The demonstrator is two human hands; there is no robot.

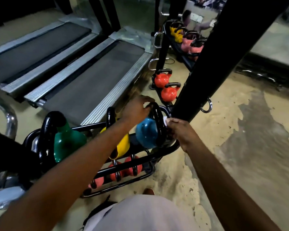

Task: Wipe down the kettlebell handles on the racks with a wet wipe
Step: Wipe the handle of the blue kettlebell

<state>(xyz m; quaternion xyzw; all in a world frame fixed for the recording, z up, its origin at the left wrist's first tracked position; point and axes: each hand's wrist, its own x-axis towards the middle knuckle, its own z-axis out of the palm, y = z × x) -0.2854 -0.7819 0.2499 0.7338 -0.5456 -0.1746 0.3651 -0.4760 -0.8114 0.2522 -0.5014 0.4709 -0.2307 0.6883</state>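
Left grip [137, 109] curls over the blue kettlebell's handle [157, 119] at frame centre; right grip [182, 130] pinches the wet wipe [165, 121] against it.

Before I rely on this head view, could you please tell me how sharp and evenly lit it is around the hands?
Head view: wide-angle bending curves the treadmill and black post; the left hand gripping the blue kettlebell and the right hand pinching the wet wipe are softly blurred; glare glints on the green kettlebell handle; top-left corner is dark.

Upright blue kettlebell [146, 132] on rack [171, 148] top tier, black handle [158, 124], white wipe [165, 121] (mostly hidden) against it
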